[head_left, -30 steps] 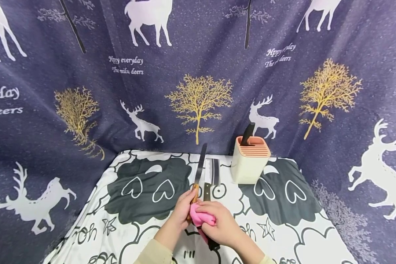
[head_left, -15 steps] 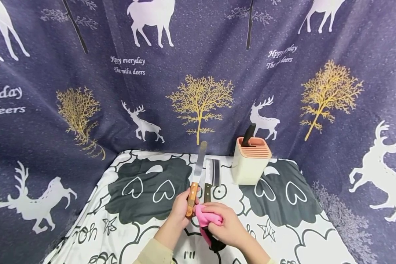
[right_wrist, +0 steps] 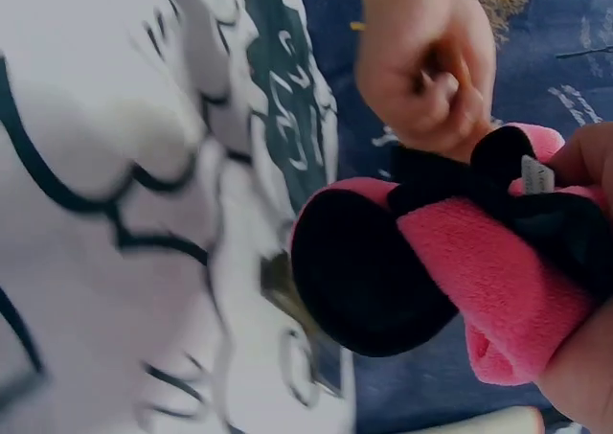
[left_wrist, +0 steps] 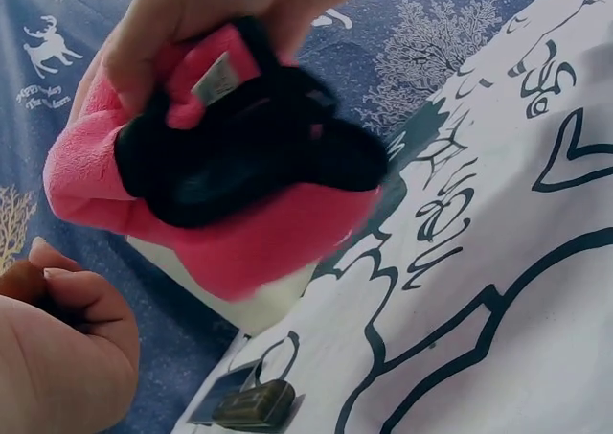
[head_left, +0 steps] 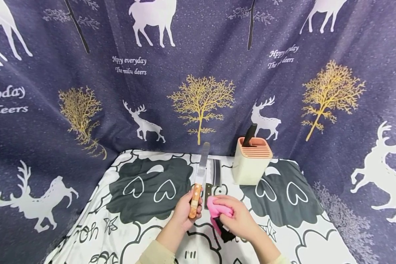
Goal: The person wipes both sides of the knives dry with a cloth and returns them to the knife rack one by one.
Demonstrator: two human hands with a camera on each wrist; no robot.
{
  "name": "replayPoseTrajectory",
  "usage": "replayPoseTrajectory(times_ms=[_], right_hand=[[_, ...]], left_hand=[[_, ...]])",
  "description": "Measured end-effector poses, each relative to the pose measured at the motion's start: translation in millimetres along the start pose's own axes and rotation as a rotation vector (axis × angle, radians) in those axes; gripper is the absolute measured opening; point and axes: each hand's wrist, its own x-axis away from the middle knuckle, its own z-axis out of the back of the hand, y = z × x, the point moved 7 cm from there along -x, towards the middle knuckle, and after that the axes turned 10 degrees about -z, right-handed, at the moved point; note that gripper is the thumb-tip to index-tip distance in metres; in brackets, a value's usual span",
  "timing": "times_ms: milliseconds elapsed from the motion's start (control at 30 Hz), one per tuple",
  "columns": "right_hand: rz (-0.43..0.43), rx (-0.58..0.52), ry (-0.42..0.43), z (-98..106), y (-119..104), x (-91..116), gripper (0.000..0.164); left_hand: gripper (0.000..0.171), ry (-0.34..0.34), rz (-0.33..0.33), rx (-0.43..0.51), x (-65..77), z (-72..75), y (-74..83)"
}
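Note:
My left hand (head_left: 186, 211) grips the wooden handle (head_left: 195, 201) of an icing spatula (head_left: 203, 161). Its long, round-tipped metal blade points away over the table. In my right hand (head_left: 239, 216) is a bunched pink and black cloth (head_left: 219, 209), pinched between thumb and fingers and held to the right of the handle, apart from the blade. The left wrist view shows the cloth's black side (left_wrist: 249, 156) hanging in folds with a small white tag. Just beyond the hands lies a cleaver (head_left: 215, 172) with a dark riveted handle (head_left: 208, 192).
A cream knife block (head_left: 250, 168) with a slotted orange top stands at the back right, one black-handled knife (head_left: 250, 135) in it. The table wears a black-and-white patterned cloth (head_left: 145, 220). A dark blue curtain (head_left: 171, 121) with deer and trees hangs behind.
The spatula has turned so its blade's flat side and handle show. My right hand has drawn the cloth off to the right, away from the spatula.

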Motion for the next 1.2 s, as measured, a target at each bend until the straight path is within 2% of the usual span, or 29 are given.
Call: replayPoseTrajectory(times_ms=[133,233,367,567,800,1200], right_hand=[[0.076,0.124,0.004,19,-10,-24,0.048],[0.139,0.189,-0.021,22,-22,-46,0.046],[0.169,0.281,-0.073,10,-33,-71,0.048],[0.220,0.461,-0.176,-22,-35,-84,0.042],[0.140,0.455,-0.174,-28,-28,-93,0.037],[0.135,0.440,-0.191,-18,-9,-124,0.038]], left_hand=[[0.035,-0.005,-0.005,-0.006,1.2,-3.8,-2.2],[0.034,0.008,-0.027,-0.030,1.3,-5.8,-2.4],[0.032,0.038,-0.043,-0.074,1.7,-8.4,-1.5],[0.032,0.067,-0.036,-0.096,2.3,-10.8,-1.9],[0.032,0.067,-0.035,-0.104,1.9,-11.4,1.7],[0.034,0.047,-0.072,-0.099,-3.6,-18.0,8.4]])
